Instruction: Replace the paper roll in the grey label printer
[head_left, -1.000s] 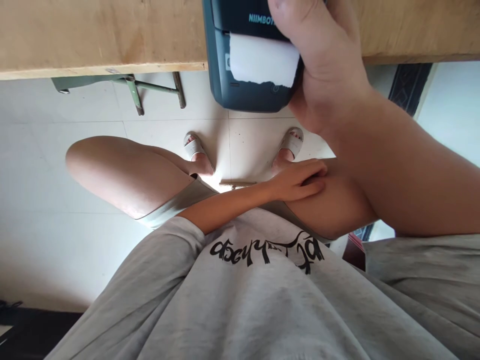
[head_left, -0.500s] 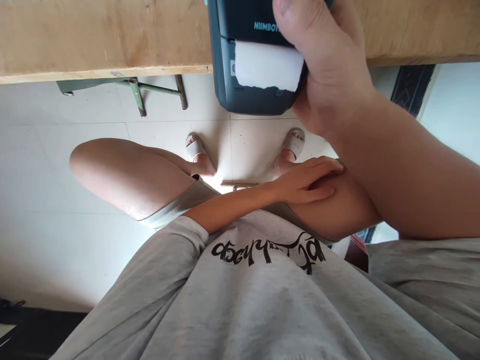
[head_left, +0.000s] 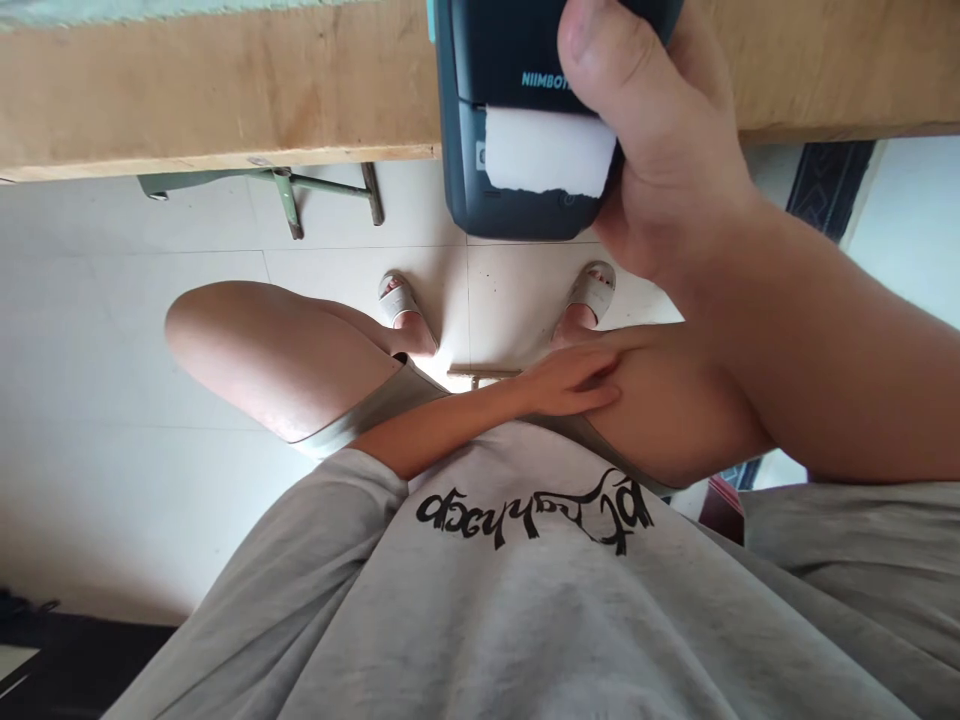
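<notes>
A dark blue-grey label printer (head_left: 501,205), marked NIIMBOT, is held up in front of the table edge. My right hand (head_left: 664,130) grips it from the right side, with the thumb over its front and the other fingers mostly hidden behind. From its slot hangs a strip of white paper (head_left: 550,152) with a ragged lower edge. The printer's top runs out of the picture. My left hand (head_left: 574,380) lies on my right thigh (head_left: 675,395), fingers stretched out and thumb apart, holding nothing.
A wooden table edge (head_left: 225,95) crosses the top, with pale cloth (head_left: 150,12) at the upper left. Beneath it are green metal legs (head_left: 322,185) on the tiled floor. My sandalled feet (head_left: 401,300) stand apart. A black item (head_left: 90,660) lies at lower left.
My left hand has slid leftward along my thigh, toward my body. The printer, still in my right hand, sits slightly lower and farther right in the view, which has itself shifted a little.
</notes>
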